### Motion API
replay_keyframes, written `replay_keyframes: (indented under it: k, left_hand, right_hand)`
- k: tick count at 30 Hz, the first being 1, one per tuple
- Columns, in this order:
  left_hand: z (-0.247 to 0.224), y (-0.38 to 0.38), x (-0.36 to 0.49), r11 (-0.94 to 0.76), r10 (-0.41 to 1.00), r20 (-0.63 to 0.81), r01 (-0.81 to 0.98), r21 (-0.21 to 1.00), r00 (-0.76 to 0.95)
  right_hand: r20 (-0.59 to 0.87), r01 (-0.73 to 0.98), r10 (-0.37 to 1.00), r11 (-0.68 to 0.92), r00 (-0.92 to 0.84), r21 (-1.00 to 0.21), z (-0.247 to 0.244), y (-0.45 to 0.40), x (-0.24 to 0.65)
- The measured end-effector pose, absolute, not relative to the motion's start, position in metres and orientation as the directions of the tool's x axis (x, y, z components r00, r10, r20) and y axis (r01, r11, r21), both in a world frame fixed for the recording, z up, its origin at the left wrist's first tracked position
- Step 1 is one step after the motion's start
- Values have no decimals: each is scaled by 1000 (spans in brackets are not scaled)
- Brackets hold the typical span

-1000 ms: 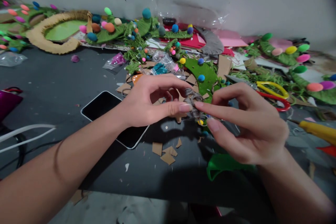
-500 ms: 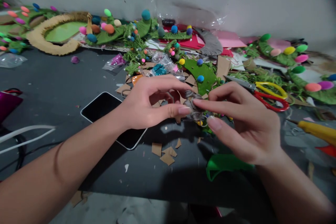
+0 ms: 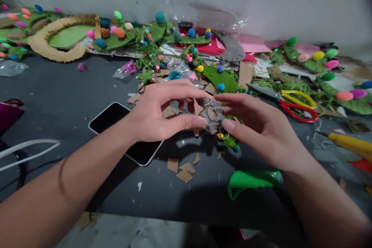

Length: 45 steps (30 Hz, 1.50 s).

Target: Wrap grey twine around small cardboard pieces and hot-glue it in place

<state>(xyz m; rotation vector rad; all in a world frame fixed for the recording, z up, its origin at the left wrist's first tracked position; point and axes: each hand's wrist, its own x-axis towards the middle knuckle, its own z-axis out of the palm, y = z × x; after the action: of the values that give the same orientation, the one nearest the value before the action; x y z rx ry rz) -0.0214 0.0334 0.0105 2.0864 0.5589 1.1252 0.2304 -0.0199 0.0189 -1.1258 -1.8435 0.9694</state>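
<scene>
Between my hands, above the dark table, is a small grey yarn-wrapped piece (image 3: 212, 116) with a lighter centre. My left hand (image 3: 165, 112) grips its left side with thumb and fingers. On the right side, the thumb and fingertips of my right hand (image 3: 255, 124) hold it too. A loose end of grey yarn curls at its lower right. Behind and below it, a green piece with small coloured balls (image 3: 230, 141) is partly hidden. A phone (image 3: 145, 153) lies under my left wrist.
Scissors (image 3: 296, 104) and a yellow-handled tool (image 3: 348, 144) lie at the right. A green plastic object (image 3: 252, 182) sits near the front edge. Cardboard scraps (image 3: 186, 172) are scattered centrally. Green decorations, a tan ring (image 3: 43, 48) and papers line the wall.
The fingers of my right hand have shifted from the front of the grey piece to its right edge, so its face shows more. My left hand has barely moved.
</scene>
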Motion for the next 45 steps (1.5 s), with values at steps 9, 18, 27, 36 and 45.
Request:
replay_keyframes:
  k: [9,18,27,36,45]
  left_hand:
    - [14,32,-21,-712,652,539,187,677,533]
    - [16,31,-20,-719,651,497,257,645,574]
    - [15,28,-17,-729,623,464,251,636,630]
    - [11,27,-16,-715,608,483,170,679,630]
    - [13,27,-16,-699,643,456,229,678,615]
  right_hand:
    - [533,518,831,530,-159,-671,21,-23,223]
    - [557,581,750,645,-357,-496,22,-22,222]
    - [423,426,858,513,-293,-746,19,-23,217]
    - [430,357,879,476,-205,-804,15,-22,215]
    - [456,473,861,505,-223,-722,19,-27,213]
